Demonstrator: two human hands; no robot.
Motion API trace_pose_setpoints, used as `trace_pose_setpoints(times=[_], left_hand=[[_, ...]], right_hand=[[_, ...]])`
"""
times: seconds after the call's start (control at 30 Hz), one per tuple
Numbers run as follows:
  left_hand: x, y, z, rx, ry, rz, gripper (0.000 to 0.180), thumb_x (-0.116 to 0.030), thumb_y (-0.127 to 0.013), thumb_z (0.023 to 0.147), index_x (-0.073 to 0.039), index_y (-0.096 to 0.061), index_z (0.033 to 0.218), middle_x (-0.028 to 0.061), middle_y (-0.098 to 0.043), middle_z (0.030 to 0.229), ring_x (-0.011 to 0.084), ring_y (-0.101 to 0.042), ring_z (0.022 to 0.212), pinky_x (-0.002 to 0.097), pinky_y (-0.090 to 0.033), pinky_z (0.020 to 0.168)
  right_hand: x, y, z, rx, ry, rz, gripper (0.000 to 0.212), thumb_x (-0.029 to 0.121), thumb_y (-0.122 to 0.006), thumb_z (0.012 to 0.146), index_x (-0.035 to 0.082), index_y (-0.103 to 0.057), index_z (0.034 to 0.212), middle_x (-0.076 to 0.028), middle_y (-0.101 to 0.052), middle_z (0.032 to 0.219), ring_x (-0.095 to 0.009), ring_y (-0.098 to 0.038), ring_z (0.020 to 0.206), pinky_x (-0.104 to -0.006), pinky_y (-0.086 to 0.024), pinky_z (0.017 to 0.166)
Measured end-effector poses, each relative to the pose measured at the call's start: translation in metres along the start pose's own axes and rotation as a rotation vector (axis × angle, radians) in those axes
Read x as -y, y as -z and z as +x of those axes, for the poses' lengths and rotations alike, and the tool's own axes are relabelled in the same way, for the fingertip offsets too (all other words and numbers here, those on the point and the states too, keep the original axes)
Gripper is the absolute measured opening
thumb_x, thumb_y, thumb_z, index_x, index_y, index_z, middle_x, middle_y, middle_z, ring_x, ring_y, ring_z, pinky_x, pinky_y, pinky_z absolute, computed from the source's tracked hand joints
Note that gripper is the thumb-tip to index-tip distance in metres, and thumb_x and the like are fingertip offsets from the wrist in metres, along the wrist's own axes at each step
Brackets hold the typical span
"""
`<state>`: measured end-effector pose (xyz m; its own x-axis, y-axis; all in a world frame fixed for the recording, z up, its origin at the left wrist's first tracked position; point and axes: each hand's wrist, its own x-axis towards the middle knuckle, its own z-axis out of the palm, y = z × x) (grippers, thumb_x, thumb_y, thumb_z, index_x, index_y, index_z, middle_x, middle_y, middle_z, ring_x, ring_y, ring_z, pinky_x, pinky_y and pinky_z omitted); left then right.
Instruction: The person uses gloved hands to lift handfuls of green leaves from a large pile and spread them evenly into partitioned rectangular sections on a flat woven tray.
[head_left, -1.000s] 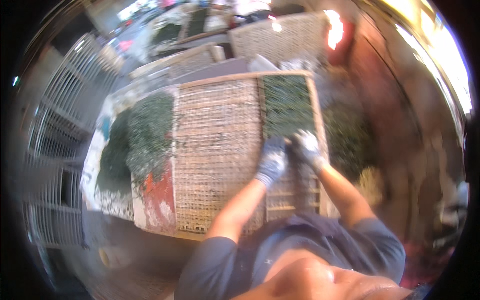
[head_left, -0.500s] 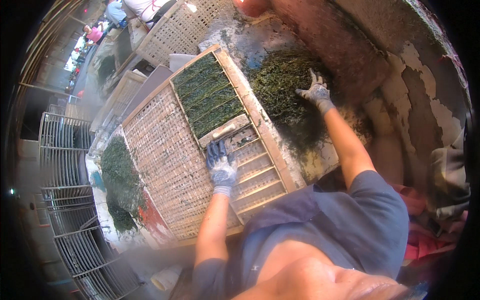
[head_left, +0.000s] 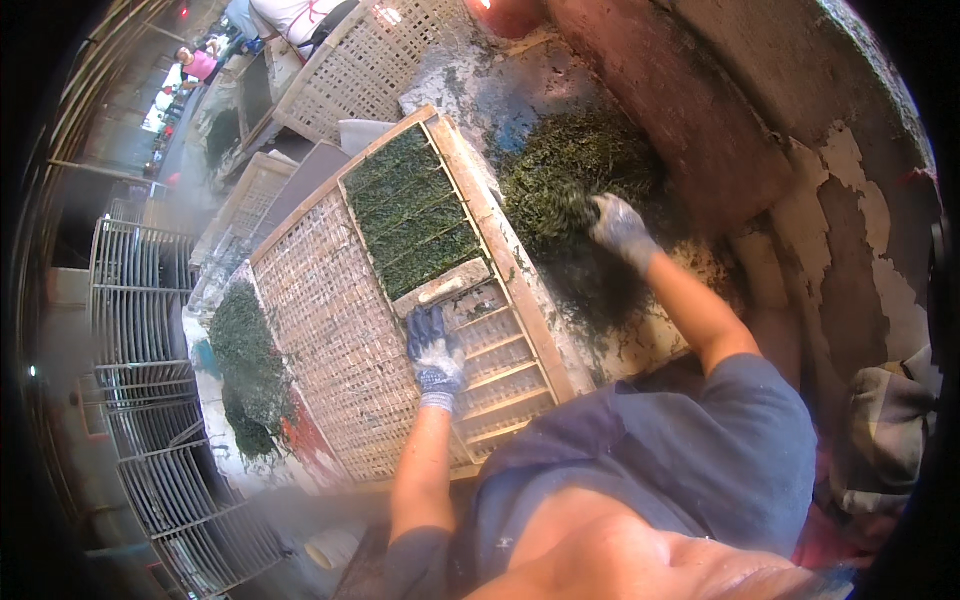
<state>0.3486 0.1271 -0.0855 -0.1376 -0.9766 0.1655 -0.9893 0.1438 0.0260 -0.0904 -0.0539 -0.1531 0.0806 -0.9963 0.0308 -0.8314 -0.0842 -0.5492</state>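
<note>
My left hand [head_left: 434,352], in a blue and white glove, lies with its fingers stretched out flat, fingertips by a wooden block with a raised handle [head_left: 443,284]. That block sits at the near end of a slatted wooden frame [head_left: 508,375], just below a layer of dark green plant matter [head_left: 413,210] filling its far sections. At the right, my gloved right hand [head_left: 622,228] has its fingers curled on a clump of stringy green plant matter at the edge of a big heap [head_left: 570,165]. The clump is blurred and the fingertips are partly hidden.
Under the slatted frame is a woven lattice mat [head_left: 325,330] in a wooden border. Another green heap [head_left: 245,350] lies left of it. Metal racks [head_left: 145,400] stand at the far left, a peeling wall [head_left: 840,230] at the right. Other people [head_left: 200,64] are in the background.
My right hand has drawn slightly nearer and left, its spread fingers now curled onto green plant matter. My left hand stays by the wooden block. The whole view has shifted slightly.
</note>
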Motion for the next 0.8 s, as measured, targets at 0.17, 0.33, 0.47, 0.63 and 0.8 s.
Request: trace_pose_setpoints(times=[0.17, 0.33, 0.47, 0.63, 0.8], left_hand=[[-0.005, 0.007, 0.002, -0.047, -0.027, -0.046, 0.073, -0.027, -0.063, 0.095, -0.012, -0.038, 0.162, 0.0236, -0.032, 0.169, 0.0434, -0.028, 0.157, 0.0529, -0.026, 0.128], [0.000, 0.002, 0.003, -0.038, -0.018, -0.009, 0.073, -0.028, -0.061, 0.096, -0.012, -0.037, 0.163, 0.0236, -0.032, 0.169, 0.0431, -0.027, 0.157, 0.0529, -0.026, 0.128], [0.001, -0.005, 0.003, -0.084, -0.042, -0.055, 0.069, -0.028, -0.060, 0.097, -0.011, -0.040, 0.161, 0.0230, -0.033, 0.168, 0.0436, -0.030, 0.155, 0.0529, -0.027, 0.128], [0.002, -0.009, -0.002, -0.140, -0.043, -0.049, 0.067, -0.029, -0.059, 0.097, -0.010, -0.043, 0.160, 0.0214, -0.036, 0.167, 0.0439, -0.032, 0.154, 0.0533, -0.029, 0.127], [-0.001, -0.007, 0.001, -0.180, -0.075, -0.051, 0.069, -0.031, -0.061, 0.096, -0.010, -0.044, 0.159, 0.0213, -0.038, 0.166, 0.0439, -0.034, 0.153, 0.0545, -0.030, 0.126]], right_hand=[[0.036, 0.010, -0.019, 0.139, -0.179, -0.229, 0.055, 0.019, -0.065, 0.091, 0.013, -0.059, 0.145, -0.025, -0.056, 0.151, -0.049, -0.055, 0.135, -0.0500, -0.050, 0.112], [0.006, 0.018, -0.025, -0.083, 0.134, 0.067, 0.048, 0.012, -0.068, 0.083, 0.001, -0.068, 0.130, -0.023, -0.074, 0.118, -0.037, -0.069, 0.118, -0.0424, -0.055, 0.105], [0.008, 0.080, -0.037, -0.141, 0.210, 0.175, 0.057, 0.013, -0.077, 0.079, -0.002, -0.065, 0.133, -0.021, -0.072, 0.126, -0.035, -0.070, 0.117, -0.0398, -0.056, 0.104], [0.085, 0.213, -0.009, -0.381, 0.368, 0.191, 0.049, 0.015, -0.078, 0.088, 0.007, -0.068, 0.135, -0.016, -0.072, 0.132, -0.031, -0.067, 0.123, -0.0400, -0.052, 0.110], [0.105, 0.273, 0.015, -0.240, 0.557, -0.065, 0.050, 0.006, -0.081, 0.084, 0.011, -0.070, 0.132, -0.011, -0.070, 0.132, -0.029, -0.067, 0.124, -0.0401, -0.054, 0.107]])
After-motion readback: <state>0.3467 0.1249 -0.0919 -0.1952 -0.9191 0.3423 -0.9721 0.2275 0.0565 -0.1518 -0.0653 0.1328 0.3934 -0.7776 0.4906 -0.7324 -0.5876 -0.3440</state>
